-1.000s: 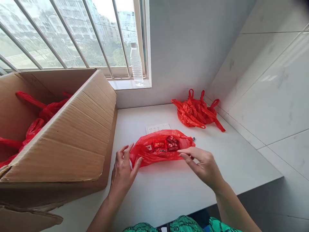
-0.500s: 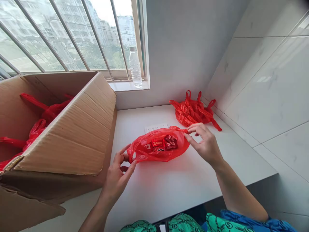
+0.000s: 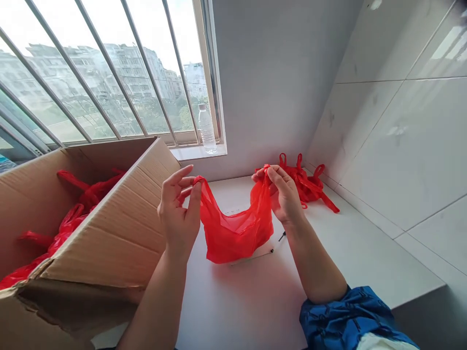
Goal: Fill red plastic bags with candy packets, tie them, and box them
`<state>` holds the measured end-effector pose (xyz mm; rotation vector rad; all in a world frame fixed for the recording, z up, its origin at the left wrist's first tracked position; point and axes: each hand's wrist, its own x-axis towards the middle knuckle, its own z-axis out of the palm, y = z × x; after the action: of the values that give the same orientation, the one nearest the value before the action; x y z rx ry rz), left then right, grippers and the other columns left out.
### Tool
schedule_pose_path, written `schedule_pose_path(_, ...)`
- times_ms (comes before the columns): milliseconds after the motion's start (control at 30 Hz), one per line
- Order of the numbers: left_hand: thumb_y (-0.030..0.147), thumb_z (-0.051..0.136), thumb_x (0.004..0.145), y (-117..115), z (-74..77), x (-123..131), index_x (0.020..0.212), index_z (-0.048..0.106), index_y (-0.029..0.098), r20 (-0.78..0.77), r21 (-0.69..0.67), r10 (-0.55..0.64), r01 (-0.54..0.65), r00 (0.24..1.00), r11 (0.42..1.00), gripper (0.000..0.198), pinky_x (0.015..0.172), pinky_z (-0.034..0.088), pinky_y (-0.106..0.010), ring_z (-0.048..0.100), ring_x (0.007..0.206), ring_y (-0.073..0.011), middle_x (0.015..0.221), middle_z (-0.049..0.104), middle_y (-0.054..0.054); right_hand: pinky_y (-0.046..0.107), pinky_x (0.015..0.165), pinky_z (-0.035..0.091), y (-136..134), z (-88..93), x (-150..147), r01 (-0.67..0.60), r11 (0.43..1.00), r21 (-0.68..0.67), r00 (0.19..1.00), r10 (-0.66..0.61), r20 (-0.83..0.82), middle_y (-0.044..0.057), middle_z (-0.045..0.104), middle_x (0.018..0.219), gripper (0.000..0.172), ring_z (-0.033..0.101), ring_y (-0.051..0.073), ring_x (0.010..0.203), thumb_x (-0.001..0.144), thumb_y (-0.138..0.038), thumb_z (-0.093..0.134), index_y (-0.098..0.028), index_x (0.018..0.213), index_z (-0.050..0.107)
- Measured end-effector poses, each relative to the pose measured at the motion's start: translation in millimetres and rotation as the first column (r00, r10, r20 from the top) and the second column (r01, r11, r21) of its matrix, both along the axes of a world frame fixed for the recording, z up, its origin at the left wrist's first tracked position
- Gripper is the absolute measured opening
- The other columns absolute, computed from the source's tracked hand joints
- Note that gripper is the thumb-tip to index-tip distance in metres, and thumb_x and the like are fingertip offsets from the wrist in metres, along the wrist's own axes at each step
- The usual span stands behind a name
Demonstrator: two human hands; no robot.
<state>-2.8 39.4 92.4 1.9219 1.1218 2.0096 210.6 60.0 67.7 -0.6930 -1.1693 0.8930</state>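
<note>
A thin red plastic bag (image 3: 239,240) hangs between my two hands, sagging in the middle. My left hand (image 3: 179,206) pinches its left handle between thumb and fingers. The right handle is gripped by my right hand (image 3: 283,194), thumb pressed against the fingers. Whatever lies inside the bag is hidden by its red sides. Just beneath and right of the bag, two thin dark-tipped things (image 3: 272,251) show on the white tabletop (image 3: 244,301); I cannot make out what they are.
An open cardboard box (image 3: 120,223) holding red plastic bags (image 3: 78,214) stands at the left. More red bags (image 3: 310,184) lie bunched at the back right, by the tiled wall (image 3: 394,160). On the sill of the barred window stands a clear bottle (image 3: 206,129).
Both hands have raised the bag by its handles, so its opening has narrowed and the red packets inside are out of sight. The camera view has tilted up.
</note>
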Motion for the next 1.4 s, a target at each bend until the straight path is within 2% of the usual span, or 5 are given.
schedule_pose_path(300, 0.035, 0.063, 0.094, 3.9, -13.6, 17.7, 0.126, 0.059, 0.024, 0.066, -0.224, -0.290, 0.297, 0.955, 0.928, 0.034, 0.083, 0.058, -0.031, 0.070, 0.095, -0.0178, 0.103, 0.071, -0.006, 0.038, 0.084, 0.059, -12.1, -6.5, -17.0, -0.297, 0.955, 0.010, 0.874, 0.268, 0.407, 0.007, 0.039, 0.155, 0.080, 0.065, 0.019, 0.101, 0.076, -0.039, 0.081, -0.038, 0.146, 0.040)
schedule_pose_path(600, 0.032, 0.071, 0.085, 7.8, -32.2, 19.5, 0.145, 0.040, 0.032, -0.169, -0.224, -0.305, 0.265, 0.937, 0.938, 0.067, 0.105, 0.047, -0.042, 0.052, 0.129, -0.0254, 0.141, 0.053, -0.008, 0.027, 0.055, 0.052, 0.7, -21.4, -37.1, -0.112, 0.993, -0.025, 0.971, 0.115, 0.212, 0.003, 0.060, 0.123, 0.025, 0.054, 0.008, 0.059, 0.097, -0.038, 0.053, -0.030, 0.115, 0.068)
schedule_pose_path(800, 0.043, 0.060, 0.091, 23.2, -49.1, 25.0, 0.106, 0.065, 0.020, 0.040, -0.715, -0.663, 0.485, 0.747, 0.504, 0.028, 0.076, 0.051, -0.029, 0.064, 0.088, -0.0204, 0.095, 0.068, -0.005, 0.025, 0.053, 0.049, 5.0, -21.4, -23.4, -0.173, 0.979, -0.112, 0.982, 0.181, 0.062, 0.004, 0.058, 0.124, 0.030, 0.052, 0.008, 0.061, 0.095, -0.044, 0.056, -0.029, 0.116, 0.071)
schedule_pose_path(1033, 0.030, 0.068, 0.081, 39.6, -53.4, 19.2, 0.082, 0.066, 0.016, 0.757, -0.483, -0.435, 0.866, 0.487, 0.129, 0.014, 0.081, 0.049, -0.027, 0.059, 0.081, -0.0156, 0.080, 0.061, -0.002, 0.023, 0.049, 0.037, 13.9, -25.8, -4.9, -0.336, 0.925, -0.178, 0.940, 0.342, 0.003, 0.003, 0.071, 0.089, 0.031, 0.053, 0.011, 0.063, 0.091, -0.042, 0.064, -0.024, 0.117, 0.066)
schedule_pose_path(1400, 0.056, 0.052, 0.094, 37.9, -58.0, 18.4, 0.108, 0.070, 0.016, 0.627, -0.594, -0.499, 0.781, 0.598, 0.190, 0.046, 0.074, 0.049, -0.028, 0.062, 0.079, -0.0181, 0.086, 0.069, -0.006, 0.029, 0.065, 0.051, 0.1, -26.0, -14.1, 0.077, 0.941, 0.329, 0.638, -0.300, 0.709, 0.006, 0.058, 0.107, 0.012, 0.061, 0.016, 0.080, 0.090, -0.019, 0.058, -0.022, 0.102, 0.060)
